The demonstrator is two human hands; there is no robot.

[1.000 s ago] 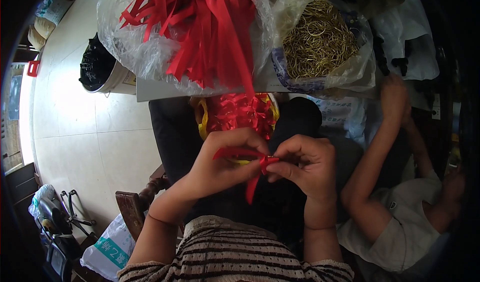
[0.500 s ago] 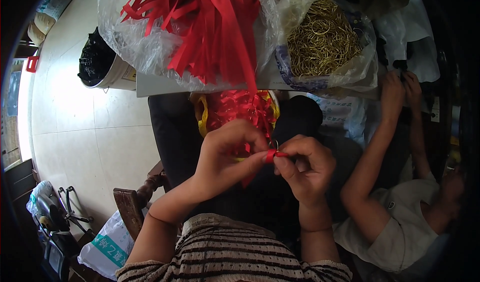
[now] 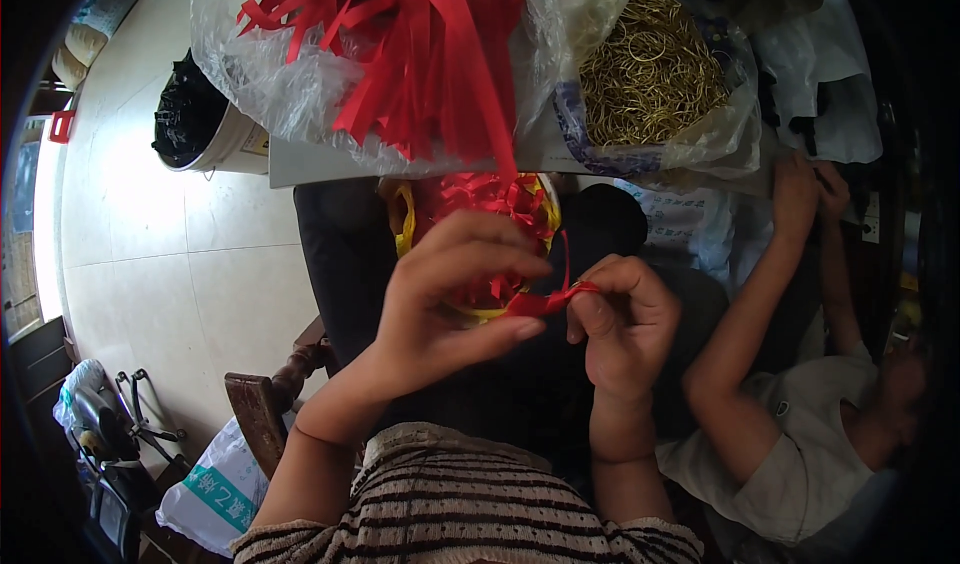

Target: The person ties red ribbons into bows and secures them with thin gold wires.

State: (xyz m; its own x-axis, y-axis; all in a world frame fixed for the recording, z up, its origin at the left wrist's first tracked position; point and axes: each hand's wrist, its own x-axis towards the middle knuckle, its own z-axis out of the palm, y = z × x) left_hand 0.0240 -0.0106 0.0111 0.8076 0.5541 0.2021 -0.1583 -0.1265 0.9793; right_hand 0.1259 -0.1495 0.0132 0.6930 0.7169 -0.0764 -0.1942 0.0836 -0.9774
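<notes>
Over my lap, my right hand (image 3: 628, 324) pinches a red ribbon (image 3: 540, 304) between thumb and fingertips. The ribbon stretches leftward from the pinch, and a thin strand of it rises above. My left hand (image 3: 435, 299) is beside it, thumb and fingers spread apart; the ribbon's left part lies between them without a visible grip. Whether a metal ring is in the right fingertips is hidden. Below and beyond my hands is a yellow-rimmed container (image 3: 402, 226) holding many red ribbon pieces (image 3: 490, 199).
On the table (image 3: 320, 164) lie long red ribbons (image 3: 430, 74) on a clear plastic bag (image 3: 225, 39), and a bag of gold-coloured metal rings (image 3: 650, 74). A bucket (image 3: 235, 144) with a black liner stands left. At right, a co-worker's arms (image 3: 745, 294) reach to the table edge.
My left fingers have come apart and moved off the ribbon's small loop. My right hand has shifted slightly right, and the ribbon now stretches out between the hands.
</notes>
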